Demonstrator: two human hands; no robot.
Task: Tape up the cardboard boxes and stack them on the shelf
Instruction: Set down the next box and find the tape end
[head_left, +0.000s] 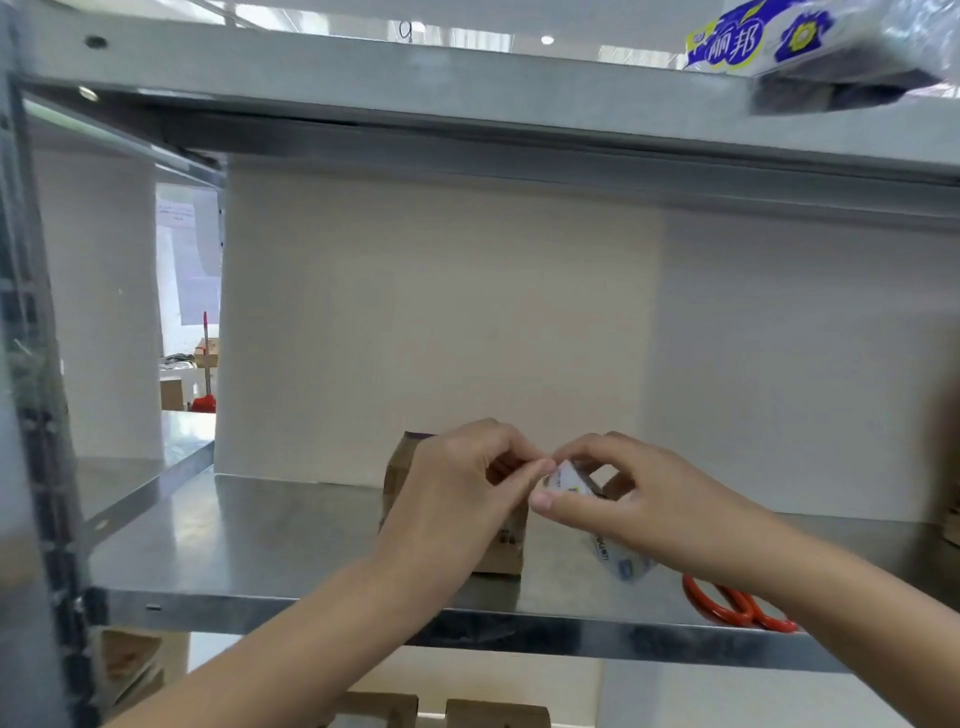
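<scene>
A small brown cardboard box (400, 467) stands on the metal shelf (270, 551), mostly hidden behind my left hand (457, 493). My right hand (639, 499) holds a clear tape roll (618, 561) with a white printed core, thumb along its near side. The fingertips of my left hand pinch at the tape's edge right where both hands meet, in front of the box. Whether a strip is pulled free is too small to tell.
Orange-handled scissors (727, 608) lie on the shelf's front edge under my right forearm. An upper shelf (467, 88) carries a plastic-wrapped pack (810, 41). More cardboard (493, 714) sits below. A beige board backs the shelf.
</scene>
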